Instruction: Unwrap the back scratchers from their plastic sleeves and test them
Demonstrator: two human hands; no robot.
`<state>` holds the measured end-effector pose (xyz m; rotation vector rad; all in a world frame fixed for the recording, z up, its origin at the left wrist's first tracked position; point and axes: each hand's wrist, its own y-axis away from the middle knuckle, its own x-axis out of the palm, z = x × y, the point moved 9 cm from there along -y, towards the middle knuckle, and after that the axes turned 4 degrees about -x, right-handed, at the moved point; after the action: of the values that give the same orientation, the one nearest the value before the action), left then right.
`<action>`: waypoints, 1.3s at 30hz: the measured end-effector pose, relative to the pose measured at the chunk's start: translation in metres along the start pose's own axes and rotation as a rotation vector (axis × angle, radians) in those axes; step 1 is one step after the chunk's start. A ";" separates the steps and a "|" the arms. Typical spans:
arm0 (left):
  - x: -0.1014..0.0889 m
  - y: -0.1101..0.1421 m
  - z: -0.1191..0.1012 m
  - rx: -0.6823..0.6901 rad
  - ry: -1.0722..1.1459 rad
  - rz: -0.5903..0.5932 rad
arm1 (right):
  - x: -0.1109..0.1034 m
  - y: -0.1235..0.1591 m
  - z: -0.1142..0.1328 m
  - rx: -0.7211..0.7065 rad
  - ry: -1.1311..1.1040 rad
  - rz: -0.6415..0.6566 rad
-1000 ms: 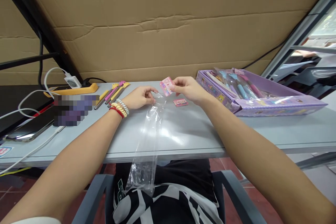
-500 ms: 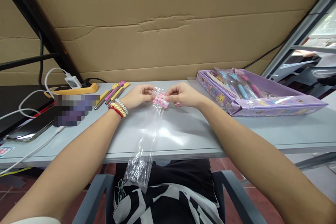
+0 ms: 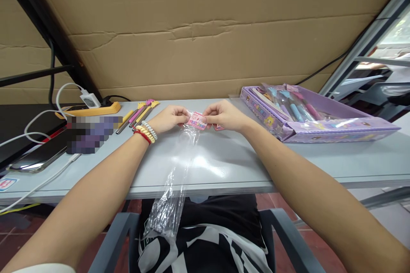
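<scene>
My left hand (image 3: 171, 119), with bracelets at its wrist, pinches the top of a long clear plastic bag (image 3: 168, 196). The bag hangs over the table edge down to my lap. Between both hands is a small pink printed card (image 3: 196, 121) at the bag's top; whether it lies inside or on the plastic I cannot tell. My right hand (image 3: 221, 115) is closed, thumb and finger on the card's right edge. Part of a second pink printed piece (image 3: 218, 127) shows just under my right fingers.
To the right stands an open purple box (image 3: 342, 135) with bagged pens (image 3: 294, 106) in it. Several pens with hand-shaped tops (image 3: 141, 115) lie left of my left hand. Farther left are a phone (image 3: 38, 153), white cables, a charger (image 3: 90, 100) and a yellow power strip (image 3: 112, 108).
The pink card has tilted so its printed face shows more fully. The plastic above it has been drawn down, and the bag's lower end has swung slightly left.
</scene>
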<state>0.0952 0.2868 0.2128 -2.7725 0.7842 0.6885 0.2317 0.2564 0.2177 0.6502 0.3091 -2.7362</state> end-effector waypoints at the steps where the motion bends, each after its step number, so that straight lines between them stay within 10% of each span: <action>1: 0.000 0.000 0.000 0.002 0.013 0.003 | -0.001 0.000 0.000 0.002 0.004 -0.004; 19: -0.003 0.003 -0.005 -0.019 -0.019 -0.031 | -0.001 0.000 0.004 -0.009 0.024 -0.026; 28: -0.030 -0.002 0.014 -0.060 -0.295 -0.245 | -0.073 0.012 0.013 -0.026 0.480 -0.551; 39: -0.019 -0.003 0.005 0.058 -0.665 -0.170 | -0.072 0.007 -0.027 0.249 0.391 -0.246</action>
<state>0.0806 0.2994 0.2181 -2.2759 0.4105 1.4050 0.3059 0.2751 0.2268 1.2999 0.1411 -2.8887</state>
